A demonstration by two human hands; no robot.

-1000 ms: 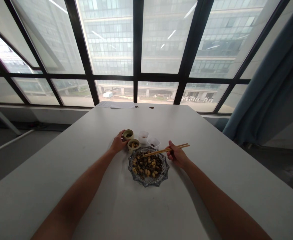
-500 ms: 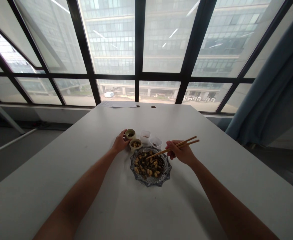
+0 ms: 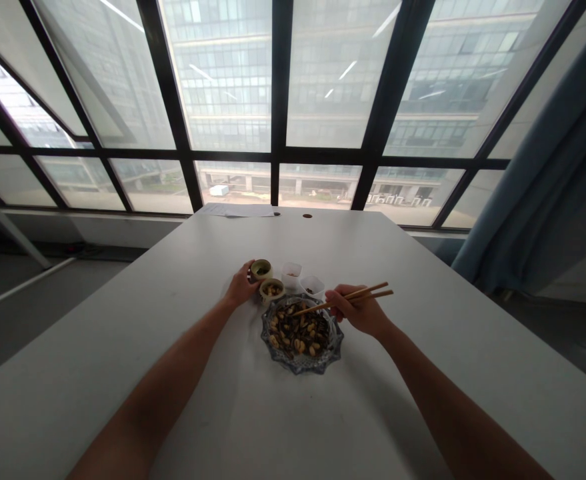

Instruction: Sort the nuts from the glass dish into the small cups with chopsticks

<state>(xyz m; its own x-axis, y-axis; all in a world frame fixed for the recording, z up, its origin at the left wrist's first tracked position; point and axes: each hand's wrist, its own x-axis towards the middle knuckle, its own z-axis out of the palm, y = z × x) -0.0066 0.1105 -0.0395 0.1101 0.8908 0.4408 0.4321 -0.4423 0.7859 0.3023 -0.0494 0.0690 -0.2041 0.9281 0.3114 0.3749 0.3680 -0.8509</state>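
Note:
My right hand (image 3: 355, 307) is closed around a pair of wooden chopsticks (image 3: 367, 291), whose tips reach into a scalloped glass bowl (image 3: 303, 365). Dark seeds and pale nuts (image 3: 300, 333) fill that bowl. With its fingers curled at the side of a small green-lined cup (image 3: 261, 269), my left hand (image 3: 243, 285) grips the cup where it stands on the table. A second small cup (image 3: 272, 289) in front of it holds pale nut pieces. Two clear plastic cups, one at the back (image 3: 291, 273) and one nearer the chopsticks (image 3: 312, 287), contain small dark bits.
The white table (image 3: 197, 413) extends to a window wall. Sheets of paper (image 3: 237, 210) lie at its far edge, near two round holes. A blue curtain (image 3: 527, 173) hangs at the right, and a white metal frame (image 3: 15, 230) stands at the left.
My right hand has shifted slightly left and down, bringing the chopsticks lower over the bowl. The left hand stays at the green-lined cup.

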